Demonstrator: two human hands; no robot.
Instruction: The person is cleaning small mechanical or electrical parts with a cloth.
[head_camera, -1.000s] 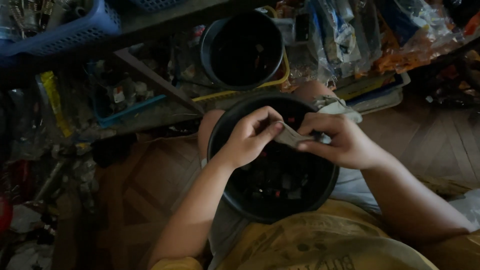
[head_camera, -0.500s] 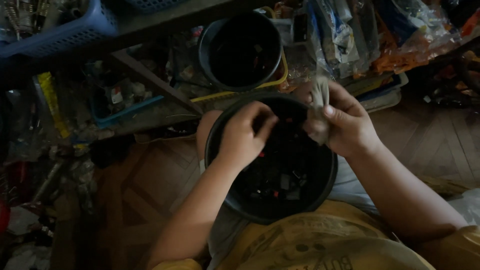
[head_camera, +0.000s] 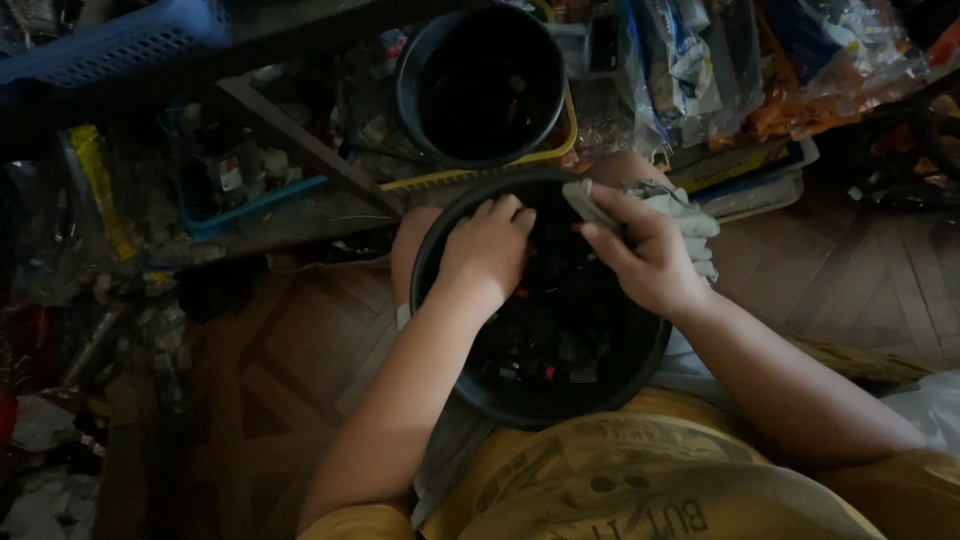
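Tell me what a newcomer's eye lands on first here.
First, the black bowl of small dark parts on the person's lap at centre, with the left hand reaching inside and the right hand pinching a pale flat piece over its rim. Next, the black bucket just beyond, amid clutter.

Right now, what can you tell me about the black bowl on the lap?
The bowl is round, black and looks like plastic, with a rolled rim. It sits upright on the person's lap, holding small dark parts with some red bits. The left hand reaches inside it. The right hand hovers over its rim, holding a pale flat piece.
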